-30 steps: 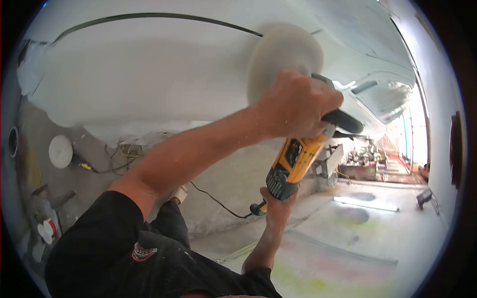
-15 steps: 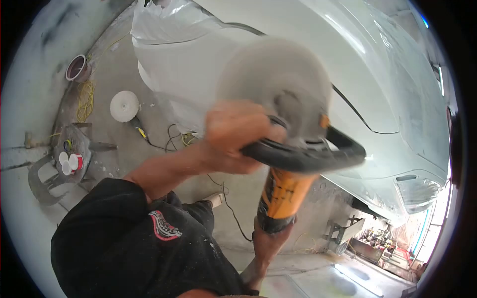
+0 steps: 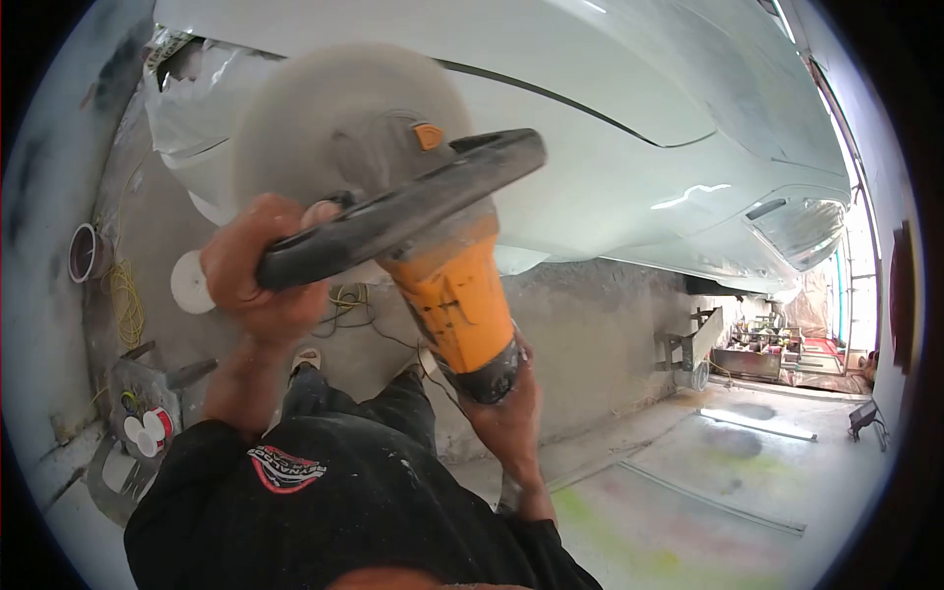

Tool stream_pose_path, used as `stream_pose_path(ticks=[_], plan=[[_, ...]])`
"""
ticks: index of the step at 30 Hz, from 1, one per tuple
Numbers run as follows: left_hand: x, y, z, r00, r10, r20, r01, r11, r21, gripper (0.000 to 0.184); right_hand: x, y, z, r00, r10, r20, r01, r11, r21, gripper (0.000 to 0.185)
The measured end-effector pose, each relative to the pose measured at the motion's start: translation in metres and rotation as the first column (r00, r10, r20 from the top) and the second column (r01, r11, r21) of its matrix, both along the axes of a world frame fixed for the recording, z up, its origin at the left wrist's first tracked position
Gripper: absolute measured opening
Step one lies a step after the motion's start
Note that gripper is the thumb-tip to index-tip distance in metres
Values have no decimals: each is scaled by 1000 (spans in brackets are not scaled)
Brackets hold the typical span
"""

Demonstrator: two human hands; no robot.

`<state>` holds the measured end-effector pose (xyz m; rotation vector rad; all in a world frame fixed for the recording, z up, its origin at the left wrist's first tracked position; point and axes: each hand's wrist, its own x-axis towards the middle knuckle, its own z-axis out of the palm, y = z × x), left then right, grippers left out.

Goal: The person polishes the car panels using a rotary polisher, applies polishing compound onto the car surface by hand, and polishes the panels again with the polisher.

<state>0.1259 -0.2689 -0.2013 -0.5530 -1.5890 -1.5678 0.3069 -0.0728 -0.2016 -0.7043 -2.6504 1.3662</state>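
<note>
An orange and black polisher (image 3: 454, 300) is held up in front of my chest, beside a pale car body (image 3: 600, 197). My left hand (image 3: 265, 264) wraps round one end of its black loop handle (image 3: 413, 211). The rear of the tool body is gripped by my right hand (image 3: 506, 408). Its round pad (image 3: 295, 123) is smeared as if spinning and overlaps the car panel in view. Whether pad and panel touch, I cannot tell.
Clear plastic sheeting (image 3: 187, 118) hangs at the car's left end. On the floor are a bucket (image 3: 90, 253), a yellow cord (image 3: 126, 305) and another round white pad (image 3: 191, 282), partly hidden. White tubs (image 3: 149, 433) stand on a stool at left. A wheeled stand (image 3: 693, 349) is at right.
The polisher has shifted left in view with both hands still on it, and its loop handle now tilts up to the right. My view has turned, showing more floor at right.
</note>
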Motion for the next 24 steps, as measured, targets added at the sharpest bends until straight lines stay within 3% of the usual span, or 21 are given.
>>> stream_pose_path(ticks=[3, 6, 13, 16, 21, 24], plan=[[4, 45, 20, 999, -15, 31, 20, 987, -158, 30, 18, 43, 19, 999, -40, 33, 39, 999, 16, 83], [9, 107, 32, 993, -87, 76, 97, 986, -137, 31, 33, 89, 34, 992, -126, 8, 126, 991, 42, 79], [12, 248, 49, 956, -291, -47, 282, 949, -143, 27, 77, 191, 26, 952, -306, 5, 302, 943, 143, 80], [11, 299, 49, 931, -355, -89, 346, 933, -99, 24, 89, 221, 16, 926, -375, -29, 376, 921, 105, 78], [9, 323, 43, 919, -389, -67, 385, 921, -62, 21, 91, 234, 10, 911, -389, -135, 401, 914, 69, 76], [8, 290, 47, 948, -312, -52, 307, 948, -85, 19, 80, 222, 17, 948, -280, -148, 292, 955, 59, 77]])
